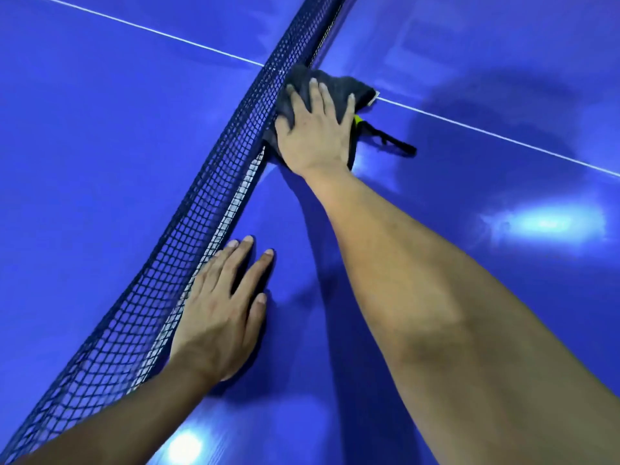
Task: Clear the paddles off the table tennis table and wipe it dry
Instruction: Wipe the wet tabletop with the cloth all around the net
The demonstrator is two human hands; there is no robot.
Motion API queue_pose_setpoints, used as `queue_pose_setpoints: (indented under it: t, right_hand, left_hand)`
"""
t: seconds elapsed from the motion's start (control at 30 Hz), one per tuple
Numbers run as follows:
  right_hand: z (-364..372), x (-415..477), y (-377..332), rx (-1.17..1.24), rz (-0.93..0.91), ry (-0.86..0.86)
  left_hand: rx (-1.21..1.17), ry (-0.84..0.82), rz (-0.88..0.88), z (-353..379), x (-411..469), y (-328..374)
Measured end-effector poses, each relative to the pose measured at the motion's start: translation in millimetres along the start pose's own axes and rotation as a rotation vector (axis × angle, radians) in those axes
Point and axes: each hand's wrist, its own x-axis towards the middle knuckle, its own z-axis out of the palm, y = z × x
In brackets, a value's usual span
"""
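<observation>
The table (84, 162) top is seen to be smooth and very shiny, like hard painted board, and bright patches of light are mirrored in it. A thin white line (151, 30) is painted flat across it. The net (235, 156) over the middle of the table is made of dark string knotted in small squares, and it looks rough and dull. A dark grey cloth (352, 90) beside the net looks soft, fuzzy and matt. A black strap (396, 144) by it looks dull too.

Games rm or sports hall; blue table tennis table (100, 129), black net (208, 196)
</observation>
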Motion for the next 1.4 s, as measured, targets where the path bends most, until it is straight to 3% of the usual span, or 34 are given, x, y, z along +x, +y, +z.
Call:
queue_pose_setpoints:
  t: [0.13, 0.33, 0.4, 0.57, 0.7, 0.8, 0.97, 1.03, 1.13, 1.27, 1.4]
  right_hand:
    - [-5.1, 2.6, 22.5, 0.018, -0.024, 0.012]
    - [-14.2, 0.8, 73.3, -0.027, 0.346, 0.098]
    - [-14.1, -1.0, 54.4, -0.037, 0.321, 0.078]
    - [5.8, -50.5, -35.2, -0.072, -0.001, 0.004]
    - [-4.4, -79.4, -1.7, -0.024, -0.009, -0.024]
    - [-25.0, -108.9, 92.9, -0.043, 0.186, 0.082]
    - [-78.8, -192.5, 281.8, -0.046, 0.704, 0.17]
    - [-89.7, -212.8, 318.1, -0.01, 0.898, 0.19]
    - [-85.9, -196.9, 313.3, 0.0, 1.026, 0.21]
    - [-66.3, -135.6, 246.2, -0.061, 0.856, 0.151]
    - [-37.9, -70.2, 116.7, -0.082, 0.392, 0.139]
  left_hand:
    - [-0.005, -0.008, -0.035, 1.1, -2.3, -0.1]
    - [-0.031, -0.005, -0.052, 3.2, -2.5, 1.4]
    - [-0.034, -0.003, -0.064, 3.1, -2.7, 0.4]
    - [-0.055, -0.004, -0.057, 0.8, -1.7, -1.6]
    - [-0.065, 0.007, -0.016, 0.5, 0.5, -4.2]
    - [-0.066, 0.007, -0.044, 2.9, 0.1, -1.7]
    - [-0.047, 0.007, -0.042, 5.3, 0.6, -1.2]
    - [-0.054, 0.009, -0.039, 5.0, 0.5, 0.2]
    - [-0.079, 0.017, -0.053, 4.4, -0.6, 2.1]
    - [-0.103, 0.016, -0.052, 2.1, -0.8, 2.6]
    - [-0.109, 0.017, -0.053, -0.5, -0.2, 4.2]
